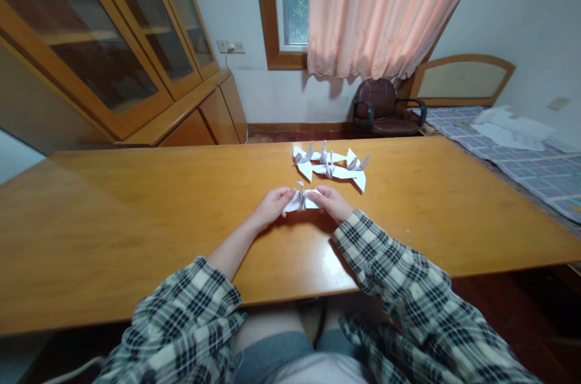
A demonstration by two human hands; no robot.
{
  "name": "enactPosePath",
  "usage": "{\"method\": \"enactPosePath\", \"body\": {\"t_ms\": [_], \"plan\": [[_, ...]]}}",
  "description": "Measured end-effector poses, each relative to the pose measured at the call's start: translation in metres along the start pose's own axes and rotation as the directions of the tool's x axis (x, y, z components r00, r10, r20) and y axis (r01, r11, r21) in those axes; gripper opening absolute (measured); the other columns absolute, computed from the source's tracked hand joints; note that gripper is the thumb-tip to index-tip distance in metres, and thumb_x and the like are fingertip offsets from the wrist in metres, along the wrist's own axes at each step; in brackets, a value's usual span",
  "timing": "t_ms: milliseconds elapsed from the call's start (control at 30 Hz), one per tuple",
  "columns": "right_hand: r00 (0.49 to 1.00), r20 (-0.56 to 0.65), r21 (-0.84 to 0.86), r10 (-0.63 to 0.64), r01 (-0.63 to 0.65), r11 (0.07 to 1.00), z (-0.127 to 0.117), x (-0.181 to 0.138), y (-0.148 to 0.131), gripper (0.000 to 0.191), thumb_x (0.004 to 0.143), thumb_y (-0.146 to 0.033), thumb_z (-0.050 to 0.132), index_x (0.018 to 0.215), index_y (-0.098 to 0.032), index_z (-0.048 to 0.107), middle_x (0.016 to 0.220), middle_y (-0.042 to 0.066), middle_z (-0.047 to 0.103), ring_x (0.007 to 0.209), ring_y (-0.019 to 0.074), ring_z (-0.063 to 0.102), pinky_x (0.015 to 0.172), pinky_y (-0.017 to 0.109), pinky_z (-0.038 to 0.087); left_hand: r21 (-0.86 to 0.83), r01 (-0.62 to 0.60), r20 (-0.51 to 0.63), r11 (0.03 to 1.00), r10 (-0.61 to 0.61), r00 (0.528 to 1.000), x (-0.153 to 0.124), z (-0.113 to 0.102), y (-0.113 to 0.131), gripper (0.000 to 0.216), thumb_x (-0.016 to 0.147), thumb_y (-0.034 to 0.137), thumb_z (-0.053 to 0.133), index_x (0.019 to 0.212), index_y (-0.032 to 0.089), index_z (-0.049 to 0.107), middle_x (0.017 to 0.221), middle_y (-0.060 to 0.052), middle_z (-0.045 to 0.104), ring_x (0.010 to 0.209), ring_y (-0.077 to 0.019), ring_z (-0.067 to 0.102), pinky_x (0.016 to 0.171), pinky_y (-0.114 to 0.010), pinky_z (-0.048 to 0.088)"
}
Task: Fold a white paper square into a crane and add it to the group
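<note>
A white paper crane is held just above the table, its wings spread to both sides and its neck pointing up. My left hand pinches the left wing between thumb and fingers. On the other side, my right hand grips the right wing the same way. Several more folded paper cranes stand in a cluster on the table just beyond my hands, their wings touching or overlapping.
The wooden table stretches wide to both sides, with its near edge at my lap. Behind it are a glass-door cabinet on the left, a brown armchair under a pink curtain, and a bed on the right.
</note>
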State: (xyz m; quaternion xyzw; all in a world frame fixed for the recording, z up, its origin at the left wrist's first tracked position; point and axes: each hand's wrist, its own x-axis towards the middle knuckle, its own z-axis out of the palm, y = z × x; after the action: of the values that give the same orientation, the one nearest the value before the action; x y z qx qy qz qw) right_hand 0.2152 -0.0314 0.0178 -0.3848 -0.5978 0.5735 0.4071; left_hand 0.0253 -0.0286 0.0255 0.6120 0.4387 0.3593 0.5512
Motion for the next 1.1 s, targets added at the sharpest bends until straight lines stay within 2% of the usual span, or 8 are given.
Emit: {"method": "enactPosePath", "body": {"t_ms": [233, 433, 667, 867, 1000, 1100], "plan": [[0.998, -0.059, 0.201, -0.011, 0.023, 0.979, 0.001, 0.002, 0.005, 0.039, 0.07, -0.051, 0.07, 0.066, -0.017, 0.052, 0.058, -0.006, 0.044, 0.055, 0.0076, 0.035, 0.055, 0.024, 0.024, -0.04, 0.004, -0.028, 0.999, -0.005, 1.0, -0.001, -0.001, 0.003, 0.051, 0.072, 0.065, 0.058, 0.071, 0.014, 0.058, 0.055, 0.003, 0.046, 0.047, -0.0076, 0.04, 0.039, -0.019, 0.029], [1.0, 0.008, 0.363, 0.029, -0.029, 0.931, 0.006, -0.001, -0.006, 0.038, 0.065, -0.048, 0.075, 0.068, -0.017, 0.053, 0.06, -0.005, 0.051, 0.054, 0.0079, 0.041, 0.054, 0.024, 0.03, -0.109, 0.02, 0.038, 0.994, -0.015, 0.999, -0.003, -0.004, 0.005, 0.05, 0.073, 0.063, 0.059, 0.072, 0.013, 0.059, 0.053, 0.002, 0.051, 0.042, -0.0056, 0.038, 0.037, -0.019, 0.021], [0.997, 0.071, 0.401, 0.044, -0.069, 0.913, 0.006, -0.005, -0.009, 0.043, 0.062, -0.048, 0.077, 0.064, -0.018, 0.047, 0.054, -0.007, 0.044, 0.049, 0.007, 0.037, 0.049, 0.023, 0.026, -0.218, 0.076, 0.139, 0.973, -0.046, 0.989, -0.007, -0.003, 0.009, 0.049, 0.073, 0.062, 0.062, 0.071, 0.012, 0.059, 0.051, 0.001, 0.054, 0.039, -0.0049, 0.04, 0.037, -0.019, 0.019], [0.999, 0.037, 0.434, 0.021, -0.035, 0.9, 0.007, -0.003, -0.005, 0.046, 0.061, -0.05, 0.076, 0.065, -0.019, 0.042, 0.056, -0.006, 0.043, 0.049, 0.007, 0.036, 0.048, 0.023, 0.024, -0.328, 0.047, 0.052, 0.944, -0.032, 0.998, -0.005, 0.003, 0.009, 0.048, 0.071, 0.06, 0.066, 0.07, 0.012, 0.059, 0.048, 0.005, 0.048, 0.039, -0.0043, 0.037, 0.044, -0.02, 0.036], [0.999, -0.022, 0.466, 0.029, -0.015, 0.885, 0.009, -0.002, -0.006, 0.046, 0.061, -0.049, 0.077, 0.066, -0.019, 0.042, 0.059, -0.006, 0.045, 0.052, 0.0075, 0.039, 0.051, 0.022, 0.027, -0.377, 0.009, -0.037, 0.926, -0.025, 0.999, -0.003, 0.007, 0.007, 0.048, 0.069, 0.06, 0.067, 0.072, 0.012, 0.06, 0.05, 0.005, 0.048, 0.04, -0.004, 0.036, 0.046, -0.02, 0.039], [0.998, -0.049, 0.473, 0.045, -0.017, 0.881, 0.011, -0.002, -0.008, 0.046, 0.061, -0.05, 0.076, 0.067, -0.02, 0.042, 0.06, -0.005, 0.045, 0.054, 0.0083, 0.04, 0.052, 0.023, 0.029, -0.414, 0.006, -0.057, 0.91, -0.032, 0.998, -0.002, 0.009, 0.006, 0.048, 0.069, 0.059, 0.068, 0.074, 0.012, 0.06, 0.051, 0.005, 0.049, 0.041, -0.0042, 0.037, 0.047, -0.021, 0.04]]}}
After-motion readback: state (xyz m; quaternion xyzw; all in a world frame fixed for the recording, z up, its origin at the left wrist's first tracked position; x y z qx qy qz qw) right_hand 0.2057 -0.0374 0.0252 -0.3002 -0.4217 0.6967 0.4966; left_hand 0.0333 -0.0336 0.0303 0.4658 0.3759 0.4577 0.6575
